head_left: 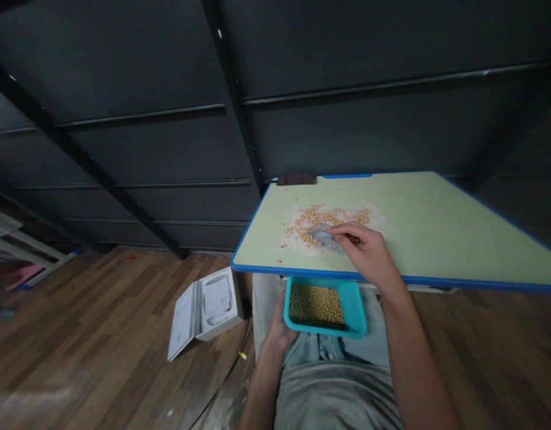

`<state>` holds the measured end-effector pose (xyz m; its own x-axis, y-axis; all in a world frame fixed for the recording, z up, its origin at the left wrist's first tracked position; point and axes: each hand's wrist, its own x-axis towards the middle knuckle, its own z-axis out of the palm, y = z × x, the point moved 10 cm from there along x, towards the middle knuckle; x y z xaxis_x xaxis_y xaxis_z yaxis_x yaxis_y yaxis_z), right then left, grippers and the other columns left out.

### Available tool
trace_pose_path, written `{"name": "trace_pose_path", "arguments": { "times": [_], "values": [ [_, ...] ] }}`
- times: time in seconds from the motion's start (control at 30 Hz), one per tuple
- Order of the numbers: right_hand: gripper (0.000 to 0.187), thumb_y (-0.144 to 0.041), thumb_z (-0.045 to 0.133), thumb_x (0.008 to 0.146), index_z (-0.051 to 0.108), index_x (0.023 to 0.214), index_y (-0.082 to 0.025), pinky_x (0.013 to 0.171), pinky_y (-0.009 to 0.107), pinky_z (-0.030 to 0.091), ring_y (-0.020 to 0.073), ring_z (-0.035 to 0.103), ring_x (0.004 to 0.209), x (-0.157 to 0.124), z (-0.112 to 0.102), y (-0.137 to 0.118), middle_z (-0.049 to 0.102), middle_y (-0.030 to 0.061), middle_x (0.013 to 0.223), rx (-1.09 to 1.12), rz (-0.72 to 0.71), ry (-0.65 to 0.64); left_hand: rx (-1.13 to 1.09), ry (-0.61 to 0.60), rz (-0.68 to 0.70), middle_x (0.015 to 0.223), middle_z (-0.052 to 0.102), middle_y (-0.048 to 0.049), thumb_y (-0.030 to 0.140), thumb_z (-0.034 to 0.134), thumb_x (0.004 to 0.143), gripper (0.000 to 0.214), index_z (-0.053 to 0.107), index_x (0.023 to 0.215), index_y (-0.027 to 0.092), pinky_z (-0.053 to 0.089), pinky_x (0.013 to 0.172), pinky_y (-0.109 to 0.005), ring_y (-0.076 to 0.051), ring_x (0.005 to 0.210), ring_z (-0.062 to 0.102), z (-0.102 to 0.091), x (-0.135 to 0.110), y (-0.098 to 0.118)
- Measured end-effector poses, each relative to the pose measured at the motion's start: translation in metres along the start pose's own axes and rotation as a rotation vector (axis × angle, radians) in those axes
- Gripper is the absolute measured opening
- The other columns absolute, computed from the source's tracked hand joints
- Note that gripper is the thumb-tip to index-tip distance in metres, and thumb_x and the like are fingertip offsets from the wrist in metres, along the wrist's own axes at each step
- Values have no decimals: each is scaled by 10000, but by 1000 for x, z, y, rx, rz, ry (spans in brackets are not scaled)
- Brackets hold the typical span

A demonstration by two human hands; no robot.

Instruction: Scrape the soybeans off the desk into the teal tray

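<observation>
Next to dark panelled wall (145,71), pale green tabletop (436,233) being edged by blue rim (302,272), left part being covered by loose scatter of round tan beans (311,215) and fine white grains (377,218). Wood-plank floor (100,334) being partly taken up by open white box (182,319), over on left. Smooth turquoise tub (354,304), rounded corners, part full of beans, being held below table edge, left hand (283,328) being curled round its side. See-through bluish-grey piece (320,233), among grains, being reached by right hand (365,245), fingers bunched; pretty blurry, can't tell what's being pinched, if anything.
</observation>
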<state>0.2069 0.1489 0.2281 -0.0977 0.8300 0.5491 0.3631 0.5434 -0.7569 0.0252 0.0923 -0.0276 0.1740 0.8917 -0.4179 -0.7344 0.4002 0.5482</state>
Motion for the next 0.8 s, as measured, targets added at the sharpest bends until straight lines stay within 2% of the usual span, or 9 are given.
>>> {"name": "trace_pose_path", "arguments": {
  "times": [0.23,0.4,0.67,0.8],
  "values": [
    [217,-220,586,940,794,981,-263,817,402,529,236,703,974,1,0,0,785,59,1052,-1,-7,2,-2,-14,6,972,823,-113,477,854,700,377,763,905,173,560,1001,-440,-360,1153,701,6,-3,2],
    [222,-204,581,938,793,983,-253,823,398,530,233,705,974,0,1,1,787,61,1048,-3,-10,-1,9,35,12,957,822,-102,498,841,706,382,755,881,170,553,1009,-457,-365,1152,698,4,-6,4],
    [217,-212,583,938,792,975,-262,827,401,533,231,706,969,0,0,1,789,53,1050,-15,-4,-1,18,49,-14,958,819,-115,515,847,691,381,736,838,181,552,1015,-488,-391,1180,682,3,-6,2],
    [213,-214,587,938,790,976,-265,824,407,534,235,708,966,0,0,-1,788,52,1043,-12,-17,4,21,28,6,966,822,-110,530,843,697,405,746,877,181,549,1025,-483,-378,1179,686,3,-6,3]
  ]
}}
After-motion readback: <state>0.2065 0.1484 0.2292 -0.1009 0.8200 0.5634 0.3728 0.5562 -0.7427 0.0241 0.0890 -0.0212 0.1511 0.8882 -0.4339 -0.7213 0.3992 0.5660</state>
